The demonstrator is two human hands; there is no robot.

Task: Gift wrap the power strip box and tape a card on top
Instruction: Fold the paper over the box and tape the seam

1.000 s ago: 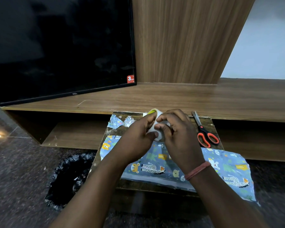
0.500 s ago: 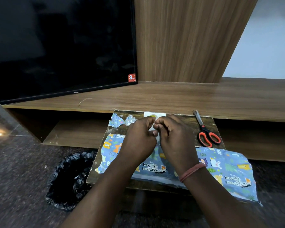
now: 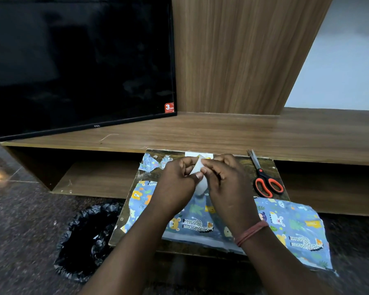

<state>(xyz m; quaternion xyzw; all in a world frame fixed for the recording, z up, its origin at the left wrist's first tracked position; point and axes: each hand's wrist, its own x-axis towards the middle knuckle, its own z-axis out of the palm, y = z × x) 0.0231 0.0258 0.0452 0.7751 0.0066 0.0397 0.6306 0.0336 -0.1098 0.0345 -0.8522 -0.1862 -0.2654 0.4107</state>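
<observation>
Both hands meet over a small board. My left hand point(image 3: 177, 184) and my right hand point(image 3: 228, 184) together grip a whitish roll of tape point(image 3: 200, 179), thumbs pressed on its rim. Under them lies blue wrapping paper point(image 3: 290, 224) printed with cartoon animals, spread across the board and hanging over its right edge; whether the power strip box lies under it I cannot tell. A white card point(image 3: 198, 154) with a yellow mark peeks out just behind my fingers at the board's far edge.
Orange-handled scissors point(image 3: 264, 179) lie at the board's right. Torn paper scraps point(image 3: 153, 163) sit at its far left corner. A bin lined with a black bag point(image 3: 87, 241) stands on the floor to the left. A wooden TV unit point(image 3: 243, 133) and a television point(image 3: 79, 60) rise behind.
The hands stayed together over the board. The tape roll has been turned between them, so its side now shows below my fingers, and the card behind is more exposed.
</observation>
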